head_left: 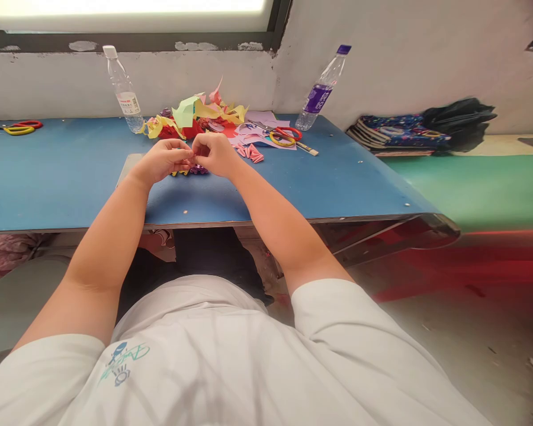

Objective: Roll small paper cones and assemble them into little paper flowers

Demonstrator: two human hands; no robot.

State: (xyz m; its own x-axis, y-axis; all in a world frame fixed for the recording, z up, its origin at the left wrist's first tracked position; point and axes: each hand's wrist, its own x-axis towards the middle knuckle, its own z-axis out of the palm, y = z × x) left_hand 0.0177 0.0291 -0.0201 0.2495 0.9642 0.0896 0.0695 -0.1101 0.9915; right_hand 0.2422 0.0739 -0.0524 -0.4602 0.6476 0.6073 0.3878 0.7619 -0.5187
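My left hand (163, 161) and my right hand (215, 155) meet above the blue table (337, 189), fingertips pinched together. Between them is a tiny bit of something pinkish, mostly hidden by the fingers. Just below the hands, small purple and yellow folded pieces (198, 170) show in part. Pink folded paper pieces (254, 154) lie right of my right hand. Behind both hands rises a heap of crumpled coloured paper scraps (190, 113). Scissors with red and yellow handles (284, 137) rest on pale purple paper, beside a flat brush (308, 149).
A white-capped bottle (128, 103) and a purple-labelled bottle (318, 97) stand near the wall. More scissors (20, 127) lie at the far left. Dark patterned bundles (408, 130) and a black bag (464, 124) sit beyond the table's right end.
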